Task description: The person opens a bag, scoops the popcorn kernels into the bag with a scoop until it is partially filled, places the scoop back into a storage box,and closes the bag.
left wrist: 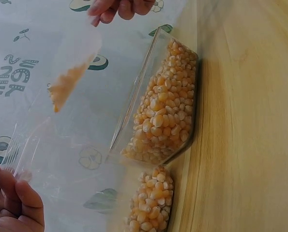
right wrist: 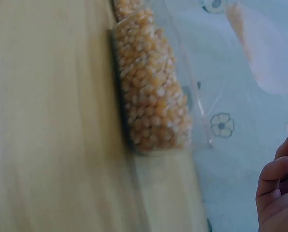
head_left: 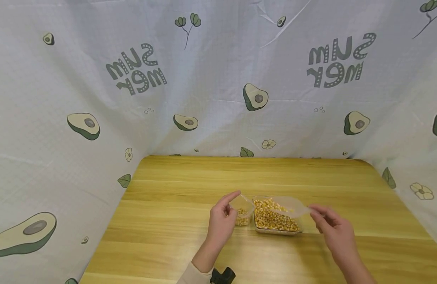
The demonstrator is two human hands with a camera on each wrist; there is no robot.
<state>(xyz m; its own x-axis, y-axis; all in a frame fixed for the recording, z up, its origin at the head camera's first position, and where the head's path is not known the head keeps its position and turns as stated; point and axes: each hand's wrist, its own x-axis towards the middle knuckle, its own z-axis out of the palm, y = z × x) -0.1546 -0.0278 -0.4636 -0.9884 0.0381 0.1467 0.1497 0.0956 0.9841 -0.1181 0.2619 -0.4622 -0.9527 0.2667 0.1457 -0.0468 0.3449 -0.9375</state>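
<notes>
My left hand [head_left: 222, 221] pinches the rim of a small clear container [head_left: 244, 221] partly filled with corn kernels. In the left wrist view, the kernels [left wrist: 151, 205] lie low in it while the left fingers [left wrist: 30, 200] grip the upper edge. My right hand [head_left: 333, 228] holds the handle of a translucent white scoop [head_left: 285, 203], tilted toward the left. A small heap of kernels [left wrist: 66, 87] sits toward the scoop's tip. Below the scoop, a rectangular clear box [head_left: 276, 232] holds many kernels and stands beside the small container.
The wooden table [head_left: 161, 221] runs under both containers. Behind and at the sides hangs a white curtain [head_left: 218, 79] printed with avocados. A black device [head_left: 222, 275] is strapped at my left wrist, by a beige sleeve [head_left: 195, 275].
</notes>
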